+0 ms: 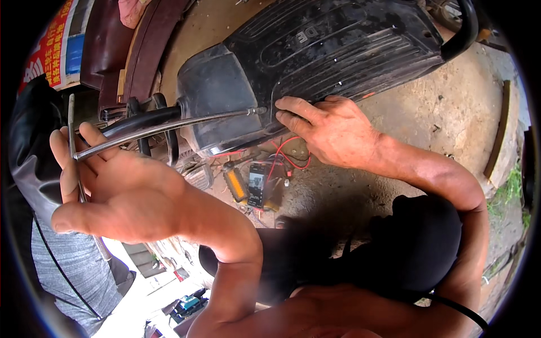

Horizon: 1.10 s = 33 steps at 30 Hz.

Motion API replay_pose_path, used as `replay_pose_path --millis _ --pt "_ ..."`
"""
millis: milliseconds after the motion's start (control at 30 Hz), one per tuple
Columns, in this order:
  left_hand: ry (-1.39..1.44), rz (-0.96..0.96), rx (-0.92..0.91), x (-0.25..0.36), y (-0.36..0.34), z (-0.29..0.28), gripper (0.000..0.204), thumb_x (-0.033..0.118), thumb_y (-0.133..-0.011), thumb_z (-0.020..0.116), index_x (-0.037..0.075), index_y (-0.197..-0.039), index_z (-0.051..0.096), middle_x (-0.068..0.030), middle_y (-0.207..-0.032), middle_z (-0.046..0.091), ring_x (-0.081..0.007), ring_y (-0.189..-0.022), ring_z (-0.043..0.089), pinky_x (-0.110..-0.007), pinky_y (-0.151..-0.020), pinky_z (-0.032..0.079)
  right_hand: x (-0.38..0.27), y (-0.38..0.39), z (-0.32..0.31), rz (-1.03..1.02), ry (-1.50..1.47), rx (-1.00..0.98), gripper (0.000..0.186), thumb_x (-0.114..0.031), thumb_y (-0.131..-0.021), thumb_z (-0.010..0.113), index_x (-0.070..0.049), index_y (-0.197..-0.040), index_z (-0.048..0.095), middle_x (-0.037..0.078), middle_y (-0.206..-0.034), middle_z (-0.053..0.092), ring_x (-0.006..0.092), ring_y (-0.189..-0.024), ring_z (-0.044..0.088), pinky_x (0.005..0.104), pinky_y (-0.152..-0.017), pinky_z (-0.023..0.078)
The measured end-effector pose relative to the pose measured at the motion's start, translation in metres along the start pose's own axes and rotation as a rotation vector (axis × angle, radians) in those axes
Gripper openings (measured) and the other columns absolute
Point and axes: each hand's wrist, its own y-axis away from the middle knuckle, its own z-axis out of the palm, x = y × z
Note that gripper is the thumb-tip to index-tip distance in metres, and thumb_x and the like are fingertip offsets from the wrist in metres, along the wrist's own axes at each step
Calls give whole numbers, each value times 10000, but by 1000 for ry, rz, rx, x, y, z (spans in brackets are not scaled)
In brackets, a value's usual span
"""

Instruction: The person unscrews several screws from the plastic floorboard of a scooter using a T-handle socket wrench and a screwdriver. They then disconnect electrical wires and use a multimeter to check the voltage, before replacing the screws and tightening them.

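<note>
A long T-handle socket wrench (169, 124) lies in my left hand (124, 191), which is palm up. The crossbar passes between my fingers and thumb, and the shaft reaches right across a black plastic vehicle panel (217, 84). Near the panel's lower edge is the wrench's socket end. Just right of that tip, my right hand (332, 129) rests on the edge of the ribbed black part with its fingers stretched out. Its thumb is hidden, and nothing shows in its fingers.
Beneath the panel, a yellow-and-black device (235, 185), a dark device with a lit screen (256, 183) and a red wire (298, 166) lie on the ground. A dark red padded seat (149, 50) stands upper left. Another person's grey-clothed leg (67, 265) is at left.
</note>
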Motion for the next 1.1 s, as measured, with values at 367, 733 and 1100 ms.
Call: replay_pose_path --millis 367,733,1100 --pt "821 -305 -247 -22 -23 -32 773 592 -1073 321 33 -756 751 -210 -1332 645 -406 -1339 507 -487 -1089 444 0 -1 2 -11 -4 1 428 -192 -849 682 4 -1230 679 136 -1372 596 198 -779 731 342 -740 575" --pt "1256 -466 -291 -34 -40 -41 617 480 -1007 488 20 -664 715 -74 -1139 722 -303 -1299 509 -386 -882 465 -1 -1 0 -10 -13 13 427 -180 -832 670 6 -1217 676 135 -1365 598 197 -779 731 352 -746 571" --pt "1534 -830 -493 -29 -50 -39 219 98 -869 591 114 -654 624 64 -804 710 -93 -820 597 -273 -588 413 -1 0 1 -19 11 -6 446 -176 -828 666 3 -1235 675 132 -1376 593 198 -775 730 341 -755 569"
